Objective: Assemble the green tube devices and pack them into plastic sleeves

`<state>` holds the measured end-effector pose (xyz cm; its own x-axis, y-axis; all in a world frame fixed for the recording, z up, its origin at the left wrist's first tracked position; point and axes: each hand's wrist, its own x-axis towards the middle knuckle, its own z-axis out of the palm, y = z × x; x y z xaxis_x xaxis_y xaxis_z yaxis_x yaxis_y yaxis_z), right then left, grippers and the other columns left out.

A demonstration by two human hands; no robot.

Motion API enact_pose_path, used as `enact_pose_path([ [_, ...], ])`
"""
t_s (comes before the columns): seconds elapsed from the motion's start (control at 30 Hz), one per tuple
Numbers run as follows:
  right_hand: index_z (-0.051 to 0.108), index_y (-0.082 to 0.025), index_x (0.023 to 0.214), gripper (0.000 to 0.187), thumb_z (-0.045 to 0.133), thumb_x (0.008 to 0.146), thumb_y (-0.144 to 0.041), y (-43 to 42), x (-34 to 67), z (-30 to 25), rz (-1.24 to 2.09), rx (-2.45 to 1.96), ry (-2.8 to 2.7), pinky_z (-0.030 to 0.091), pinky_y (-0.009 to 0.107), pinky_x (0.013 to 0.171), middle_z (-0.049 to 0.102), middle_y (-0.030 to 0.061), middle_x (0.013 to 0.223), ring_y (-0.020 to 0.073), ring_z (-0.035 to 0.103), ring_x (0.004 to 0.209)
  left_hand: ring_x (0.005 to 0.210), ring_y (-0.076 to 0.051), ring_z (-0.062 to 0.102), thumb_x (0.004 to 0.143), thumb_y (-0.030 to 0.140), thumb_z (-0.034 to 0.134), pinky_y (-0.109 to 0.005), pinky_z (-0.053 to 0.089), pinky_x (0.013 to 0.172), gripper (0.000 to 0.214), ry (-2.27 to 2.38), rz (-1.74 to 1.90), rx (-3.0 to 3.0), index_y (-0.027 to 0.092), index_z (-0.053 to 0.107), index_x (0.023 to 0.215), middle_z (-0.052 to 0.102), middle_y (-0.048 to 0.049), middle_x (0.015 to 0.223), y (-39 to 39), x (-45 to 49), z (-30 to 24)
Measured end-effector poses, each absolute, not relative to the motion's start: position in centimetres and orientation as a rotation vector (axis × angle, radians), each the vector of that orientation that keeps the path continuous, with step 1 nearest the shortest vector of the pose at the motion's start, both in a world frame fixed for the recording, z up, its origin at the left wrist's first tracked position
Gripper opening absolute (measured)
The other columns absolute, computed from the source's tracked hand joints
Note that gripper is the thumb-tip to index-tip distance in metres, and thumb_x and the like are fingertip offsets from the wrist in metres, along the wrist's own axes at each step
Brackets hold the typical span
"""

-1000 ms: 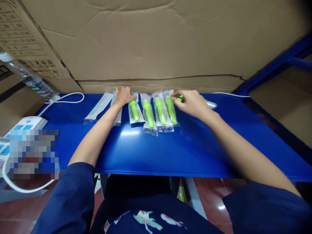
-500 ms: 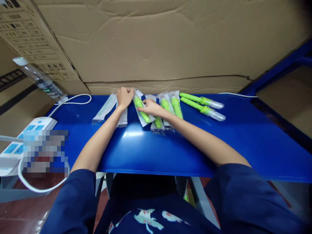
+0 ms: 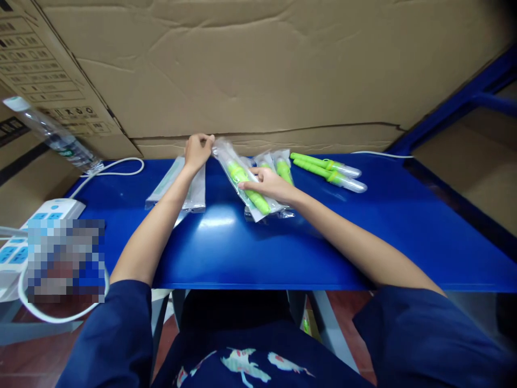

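Observation:
My right hand [image 3: 271,184] grips a light-green stick [image 3: 258,201] inside a clear plastic bag, thumb on top and fingers behind. This bag slants over other bagged sticks. My left hand [image 3: 197,152] is closed in a pinch at the bag's upper left end [image 3: 220,147]. Under the left wrist lie flat plastic bags [image 3: 196,189], which look empty of sticks. Just beyond the right fingers is another bagged green stick [image 3: 284,169]. Two unbagged green sticks with clear caps [image 3: 332,175] rest farther right. My right hand partly hides the bags below it.
A blue table [image 3: 226,258] runs up to a cardboard wall [image 3: 242,75]. To the left are a white power strip [image 3: 56,209], a looped white cable [image 3: 133,160] and a leaning clear bottle [image 3: 56,137]. A blue frame [image 3: 448,110] stands at the right.
My right hand has moved right with the bagged stick, which now overlaps the neighbouring bags. The left hand stays at the bag's upper end. The view has shifted slightly.

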<state>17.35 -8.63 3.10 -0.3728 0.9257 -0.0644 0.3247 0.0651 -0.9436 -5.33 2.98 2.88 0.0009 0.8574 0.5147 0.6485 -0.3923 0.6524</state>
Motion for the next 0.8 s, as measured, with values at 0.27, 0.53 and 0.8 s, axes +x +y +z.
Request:
enact_pose_path([
  [0.27,0.062,-0.015,0.102,0.045,0.079,0.077,-0.048,-9.1,19.2,1.4,1.150,-1.107,-1.876,0.048,0.030,0.062,0.066,0.0041,0.087,0.0169,0.059,0.072,0.123,-0.028,0.064,0.099,0.044,0.054,-0.046,0.047,0.110,0.032,1.371,0.894,2.204,0.019,0.074,0.096,0.074,-0.0118,0.124,1.1,-5.2,4.5],
  [0.53,0.064,-0.014,0.101,0.035,0.072,0.086,-0.045,-10.3,18.2,1.9,0.879,-1.154,-2.152,0.037,0.028,0.064,0.064,0.0029,0.085,0.0164,0.054,0.074,0.117,-0.026,0.070,0.088,0.035,0.067,-0.038,0.051,0.105,0.020,1.114,0.442,2.008,0.019,0.078,0.084,0.079,-0.0081,0.096,1.6,-7.4,7.5],
  [0.8,0.062,-0.014,0.105,0.028,0.073,0.092,-0.036,-10.9,15.2,3.7,0.936,-1.507,-2.188,0.045,0.030,0.070,0.072,0.0114,0.104,0.0218,0.065,0.088,0.126,-0.027,0.064,0.093,0.088,0.027,-0.047,0.047,0.106,0.074,1.280,1.023,1.601,0.023,0.061,0.098,0.078,-0.0058,0.097,4.5,-14.2,8.1],
])
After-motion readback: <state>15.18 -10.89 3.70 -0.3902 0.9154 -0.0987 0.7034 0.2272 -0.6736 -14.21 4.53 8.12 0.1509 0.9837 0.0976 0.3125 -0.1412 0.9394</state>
